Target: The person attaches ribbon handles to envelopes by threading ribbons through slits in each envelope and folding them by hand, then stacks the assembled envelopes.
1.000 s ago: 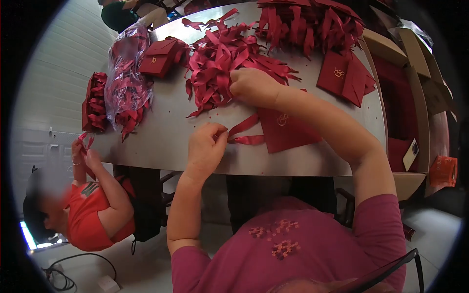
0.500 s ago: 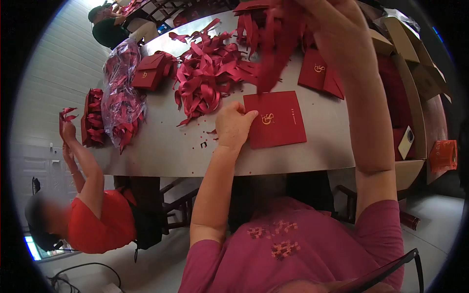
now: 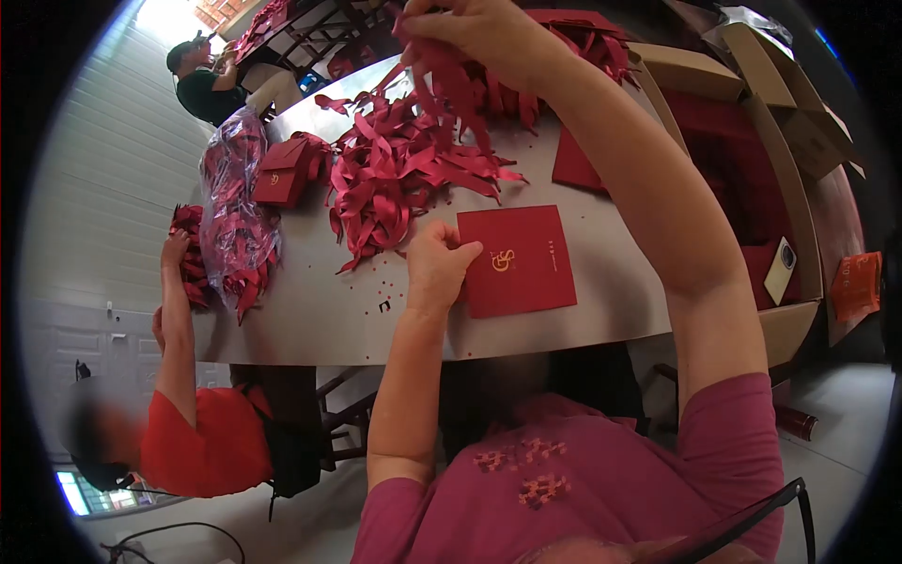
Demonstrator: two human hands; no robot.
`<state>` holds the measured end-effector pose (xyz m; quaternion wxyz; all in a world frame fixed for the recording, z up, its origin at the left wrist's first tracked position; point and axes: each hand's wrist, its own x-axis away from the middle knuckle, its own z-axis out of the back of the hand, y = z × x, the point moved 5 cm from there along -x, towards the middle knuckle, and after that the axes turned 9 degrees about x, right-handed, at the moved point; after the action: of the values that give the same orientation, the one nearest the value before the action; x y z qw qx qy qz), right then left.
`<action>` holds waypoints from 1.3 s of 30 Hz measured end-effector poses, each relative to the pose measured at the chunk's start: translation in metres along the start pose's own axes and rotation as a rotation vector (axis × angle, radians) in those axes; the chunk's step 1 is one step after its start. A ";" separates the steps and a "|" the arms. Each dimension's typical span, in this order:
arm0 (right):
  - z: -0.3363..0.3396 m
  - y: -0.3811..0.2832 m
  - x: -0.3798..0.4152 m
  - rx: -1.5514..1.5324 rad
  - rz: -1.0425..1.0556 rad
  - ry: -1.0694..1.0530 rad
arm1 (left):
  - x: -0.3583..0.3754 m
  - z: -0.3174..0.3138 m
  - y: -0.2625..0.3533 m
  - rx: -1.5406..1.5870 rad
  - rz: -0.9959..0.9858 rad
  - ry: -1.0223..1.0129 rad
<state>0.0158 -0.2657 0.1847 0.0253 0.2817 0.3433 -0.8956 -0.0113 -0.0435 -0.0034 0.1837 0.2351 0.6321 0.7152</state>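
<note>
My left hand (image 3: pixel 438 269) is at the left edge of a flat red packet (image 3: pixel 519 273) with gold lettering, its thumb on the front and its fingers curled at the edge. The packet lies on the metal table. My right hand (image 3: pixel 479 33) is raised at the top, its fingers closed on red ribbon (image 3: pixel 446 80) that hangs down over the ribbon pile. A large tangled pile of red satin ribbons (image 3: pixel 385 179) lies just beyond the left hand. Another red packet (image 3: pixel 575 164) is partly hidden behind my right forearm.
Left of the pile stand a stack of red packets (image 3: pixel 280 174) and a clear plastic bag of ribbons (image 3: pixel 235 179). A co-worker in red (image 3: pixel 202 442) works at the left corner. An open carton (image 3: pixel 789 179) with a phone (image 3: pixel 779 273) is at the right. Small scraps dot the table (image 3: pixel 319 329).
My right hand has moved left with the ribbon, from above the packet to over the pile. My left hand stays on the packet. The co-worker's raised hand has lowered to the ribbon bundle.
</note>
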 end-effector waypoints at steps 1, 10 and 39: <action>-0.009 -0.004 -0.006 0.025 0.002 -0.011 | 0.002 -0.003 0.004 -0.001 0.000 0.005; -0.004 0.000 0.028 -0.259 -0.209 -0.012 | 0.007 -0.012 0.006 0.029 0.232 -0.030; 0.197 0.024 0.173 -0.152 -0.194 -0.123 | 0.026 -0.023 -0.004 0.617 0.583 -0.125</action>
<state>-0.2196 -0.3824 0.1999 -0.0191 0.1893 0.4334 -0.8809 -0.0464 -0.0470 -0.0071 -0.0673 0.4908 0.7112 0.4988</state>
